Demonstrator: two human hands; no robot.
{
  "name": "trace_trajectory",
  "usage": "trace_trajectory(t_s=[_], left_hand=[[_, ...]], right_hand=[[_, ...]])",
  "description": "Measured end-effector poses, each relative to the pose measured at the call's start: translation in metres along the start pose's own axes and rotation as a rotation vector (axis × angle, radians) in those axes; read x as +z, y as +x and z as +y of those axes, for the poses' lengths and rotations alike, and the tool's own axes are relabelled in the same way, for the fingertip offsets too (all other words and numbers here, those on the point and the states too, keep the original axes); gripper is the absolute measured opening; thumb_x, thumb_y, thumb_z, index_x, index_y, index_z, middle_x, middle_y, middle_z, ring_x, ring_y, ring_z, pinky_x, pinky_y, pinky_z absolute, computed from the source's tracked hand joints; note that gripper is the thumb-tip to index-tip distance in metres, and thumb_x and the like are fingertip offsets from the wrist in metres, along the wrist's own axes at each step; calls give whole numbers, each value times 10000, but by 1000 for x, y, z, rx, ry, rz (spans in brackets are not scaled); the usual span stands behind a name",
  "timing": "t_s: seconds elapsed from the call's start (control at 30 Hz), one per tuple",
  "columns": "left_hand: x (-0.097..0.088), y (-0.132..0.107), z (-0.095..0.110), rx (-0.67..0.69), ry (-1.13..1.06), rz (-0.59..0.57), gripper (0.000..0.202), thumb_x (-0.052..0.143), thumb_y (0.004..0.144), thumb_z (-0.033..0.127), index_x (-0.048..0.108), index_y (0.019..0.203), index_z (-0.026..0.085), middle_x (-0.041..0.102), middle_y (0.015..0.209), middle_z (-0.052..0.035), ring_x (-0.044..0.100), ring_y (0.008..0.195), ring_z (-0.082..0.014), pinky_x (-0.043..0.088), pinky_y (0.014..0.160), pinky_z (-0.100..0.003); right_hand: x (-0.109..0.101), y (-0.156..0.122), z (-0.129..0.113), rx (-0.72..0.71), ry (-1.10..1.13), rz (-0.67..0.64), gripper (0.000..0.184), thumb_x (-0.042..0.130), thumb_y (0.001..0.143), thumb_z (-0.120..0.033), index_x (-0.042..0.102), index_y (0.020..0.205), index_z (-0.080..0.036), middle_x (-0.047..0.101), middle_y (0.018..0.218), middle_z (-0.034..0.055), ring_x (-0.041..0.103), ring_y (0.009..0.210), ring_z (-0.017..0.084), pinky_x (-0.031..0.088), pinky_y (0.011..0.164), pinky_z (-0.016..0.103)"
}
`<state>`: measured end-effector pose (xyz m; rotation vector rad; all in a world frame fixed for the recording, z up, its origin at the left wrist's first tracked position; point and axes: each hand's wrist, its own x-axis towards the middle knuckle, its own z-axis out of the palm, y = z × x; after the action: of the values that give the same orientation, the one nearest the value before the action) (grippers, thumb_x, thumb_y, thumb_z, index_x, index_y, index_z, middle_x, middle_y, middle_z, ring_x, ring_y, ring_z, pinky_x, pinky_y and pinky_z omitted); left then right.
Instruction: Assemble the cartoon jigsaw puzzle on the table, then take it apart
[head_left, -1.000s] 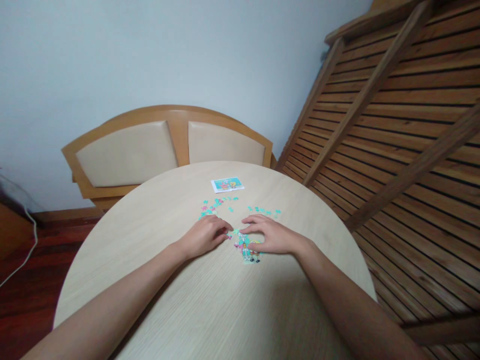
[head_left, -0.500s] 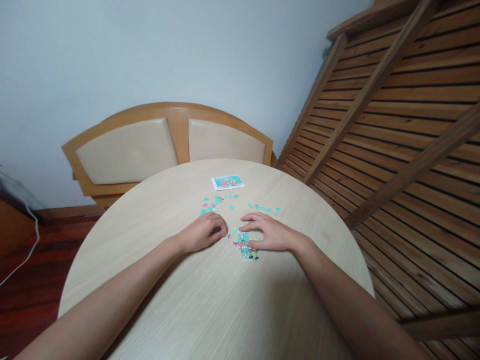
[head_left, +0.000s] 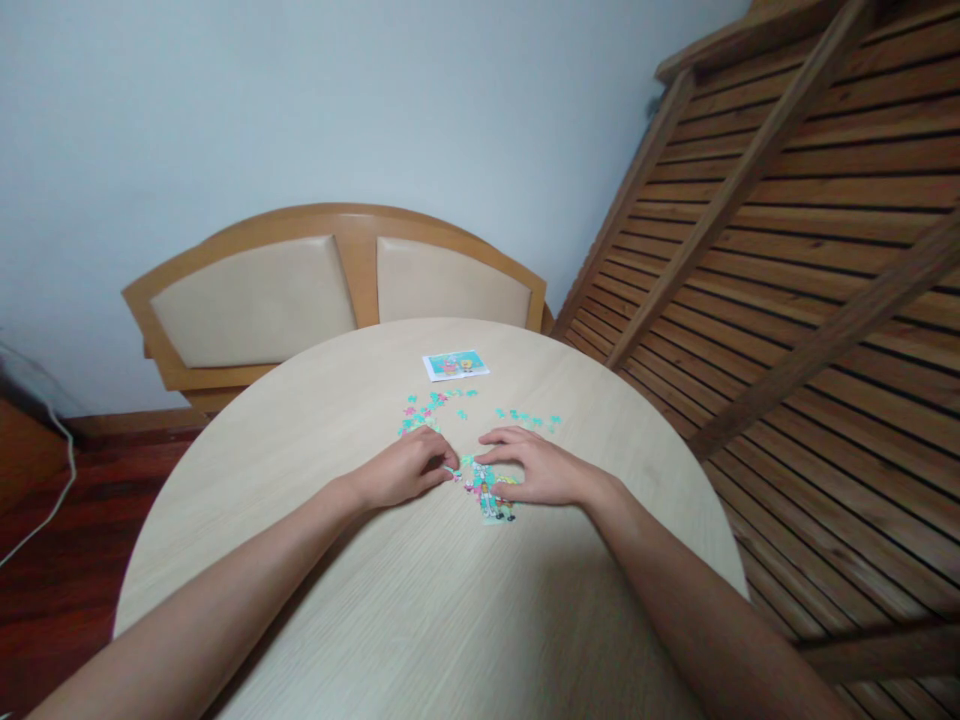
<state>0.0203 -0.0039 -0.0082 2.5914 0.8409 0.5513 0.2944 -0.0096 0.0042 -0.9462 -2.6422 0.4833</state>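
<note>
A partly joined jigsaw puzzle (head_left: 489, 505) with teal, yellow and pink cartoon figures lies on the table before me. My right hand (head_left: 536, 468) rests over its right side, thumb and fingers spread apart, hiding part of the picture. To its left, my left hand (head_left: 416, 467) is closed in a pinch at a small pinkish puzzle piece (head_left: 456, 476). That piece is just left of the joined part, with a narrow gap between them.
Loose teal and pink puzzle pieces (head_left: 425, 408) are scattered beyond my left hand, and more teal pieces (head_left: 529, 417) lie beyond my right. A picture card (head_left: 455, 365) lies farther back on the round table (head_left: 360, 620). A padded headboard (head_left: 255, 300) and slatted wood (head_left: 787, 240) stand behind.
My left fingertips have shifted slightly right and now pinch closer around the small piece. The joined puzzle and my right hand have barely moved.
</note>
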Motion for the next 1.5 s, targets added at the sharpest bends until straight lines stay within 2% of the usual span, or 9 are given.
trace_trajectory(t_s=[0.13, 0.33, 0.57, 0.63, 0.7, 0.8, 1.17, 1.5], left_hand=[[0, -1, -1, -19, -22, 5, 95, 614, 932, 195, 675, 1005, 184, 688, 959, -55, 592, 950, -215, 463, 881, -347], [-5, -2, 0, 104, -62, -17, 182, 527, 1015, 251, 678, 940, 186, 705, 930, -55, 617, 916, -188, 459, 891, -339], [-5, -3, 3, 112, -76, -17, 199, 514, 1034, 288, 695, 1057, 208, 727, 991, -57, 638, 953, -188, 470, 905, -339], [-4, -3, 4, 74, -55, 10, 194, 537, 1022, 322, 688, 1076, 213, 719, 985, -58, 636, 939, -195, 484, 870, -334], [-3, -2, 4, 41, -35, 35, 195, 550, 1011, 346, 688, 1042, 212, 713, 956, -53, 633, 917, -199, 490, 838, -327], [-1, 0, 5, 65, -27, 34, 214, 530, 1024, 339, 696, 979, 212, 726, 944, -45, 636, 920, -196, 477, 864, -334], [1, 4, 10, 104, 36, 29, 250, 516, 1034, 358, 720, 1036, 215, 740, 979, -62, 646, 954, -205, 449, 911, -360], [-1, 3, 11, 112, 78, 20, 260, 501, 1039, 333, 733, 1028, 218, 713, 983, -64, 623, 949, -208, 442, 875, -336]], right_hand=[[1, 1, -2, -10, -10, -6, 455, 706, 851, -485, 717, 1243, -255, 603, 1390, 109, 533, 1301, 288, 376, 1135, 464], [2, 2, -6, -4, -9, -19, 452, 688, 867, -501, 711, 1253, -267, 597, 1400, 107, 532, 1306, 286, 378, 1131, 461], [4, 5, -10, -21, -2, -22, 451, 663, 888, -504, 693, 1283, -290, 590, 1403, 101, 526, 1310, 283, 385, 1123, 462], [5, 5, -11, -25, 2, -22, 448, 663, 887, -497, 690, 1287, -298, 591, 1402, 94, 525, 1310, 283, 386, 1124, 459], [5, 5, -11, -26, 1, -24, 449, 665, 886, -489, 688, 1291, -298, 588, 1406, 93, 524, 1312, 282, 386, 1127, 456], [4, 5, -12, -20, 0, -30, 451, 672, 884, -472, 684, 1298, -294, 583, 1413, 95, 523, 1315, 281, 383, 1132, 454], [2, 5, -15, -30, 20, -31, 450, 670, 884, -463, 685, 1298, -285, 587, 1406, 106, 527, 1306, 287, 386, 1125, 461], [4, 5, -13, -27, 8, -28, 458, 660, 892, -473, 679, 1305, -276, 587, 1401, 105, 524, 1313, 275, 386, 1131, 442]])
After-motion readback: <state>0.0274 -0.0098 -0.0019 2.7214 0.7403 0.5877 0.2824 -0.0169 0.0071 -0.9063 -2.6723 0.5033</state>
